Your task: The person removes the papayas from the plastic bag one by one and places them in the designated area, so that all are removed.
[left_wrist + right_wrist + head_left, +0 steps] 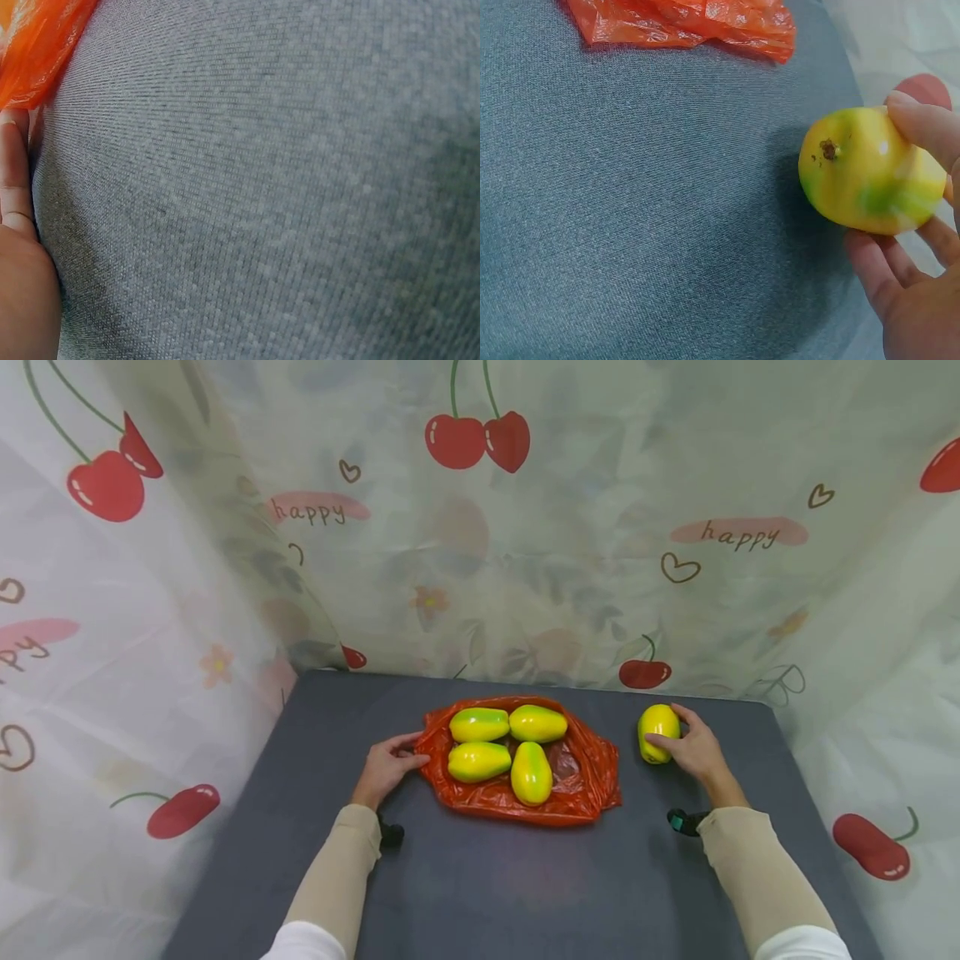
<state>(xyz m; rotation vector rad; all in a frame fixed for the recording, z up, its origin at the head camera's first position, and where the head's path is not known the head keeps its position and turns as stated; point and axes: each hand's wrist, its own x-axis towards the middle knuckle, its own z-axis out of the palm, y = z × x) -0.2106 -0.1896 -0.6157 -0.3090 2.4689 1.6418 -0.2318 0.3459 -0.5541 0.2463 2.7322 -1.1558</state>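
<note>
A red plastic bag (581,806) lies spread on the dark table, with several yellow-green papayas (480,762) resting on it. At its left edge, my left hand (384,770) pinches the plastic between thumb and fingers; only part of that hand and a corner of the bag (34,64) show in the left wrist view. To the right of the bag, my right hand (699,750) grips a single papaya (657,725), thumb on one side and fingers on the other. The right wrist view shows this papaya's brown-spotted end (829,150) facing the camera.
The dark grey table (525,885) ends at the back against a hanging curtain (480,543) printed with cherries, and more curtain hangs at both sides. A small black device (686,822) is at the right wrist, another (391,836) at the left.
</note>
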